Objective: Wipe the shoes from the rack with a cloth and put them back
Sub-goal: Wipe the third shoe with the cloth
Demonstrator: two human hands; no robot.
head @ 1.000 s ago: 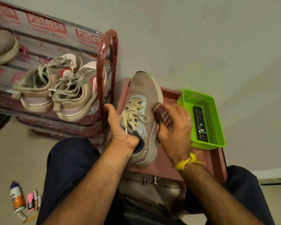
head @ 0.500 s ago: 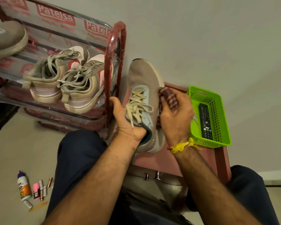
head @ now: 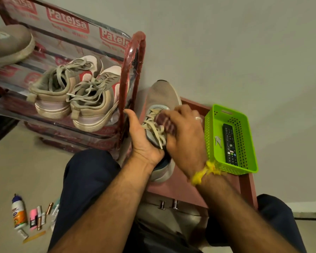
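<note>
Plain grey wall fills the upper right of the frame, bare and smooth above a low pink table (head: 173, 189) with a raised rim. On it stands a beige knit sneaker (head: 162, 95), toe toward the wall, its pale flat laces loose. The left hand (head: 144, 143) grips the shoe at the collar, thumb raised, its other fingers hidden inside or behind the shoe. The right hand (head: 184, 137) has its fingers curled round a maroon striped cloth (head: 165, 123) and presses it on the laces; a yellow thread (head: 202, 174) circles the wrist. Just right of that hand, a green perforated plastic basket (head: 248, 143) sits at the table's right edge, holding a black remote (head: 230, 143). At left, the red-framed shoe rack (head: 133, 70), wrapped in clear printed plastic, stands close beside the table, with a pair of tan sneakers (head: 77, 99) on its shelf. Small bottles (head: 18, 214) lie on the floor at lower left.
</note>
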